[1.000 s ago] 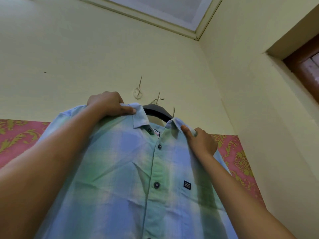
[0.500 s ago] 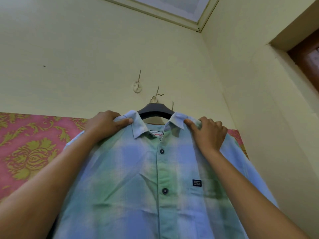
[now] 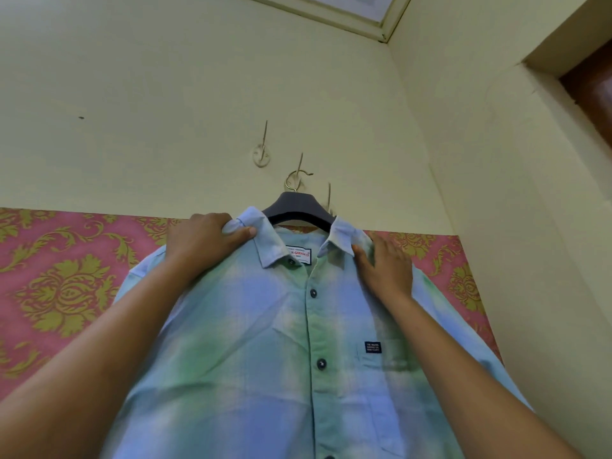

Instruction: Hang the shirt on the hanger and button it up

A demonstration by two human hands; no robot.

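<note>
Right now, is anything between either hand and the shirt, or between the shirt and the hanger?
Nothing visible. The left hand grips the shirt beside the collar, and the right hand lies flat on the other shoulder. The shirt already sits on the dark hanger, which hangs from a wall hook.

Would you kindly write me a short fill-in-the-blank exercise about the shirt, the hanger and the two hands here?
The left hand grips the shirt beside its ____.
The right hand rests open on one ____ of the shirt.
The dark hanger hangs from a hook on the ____.
The wallpaper behind is ____ with gold ornaments.
Missing words: collar; shoulder; wall; pink.
</note>
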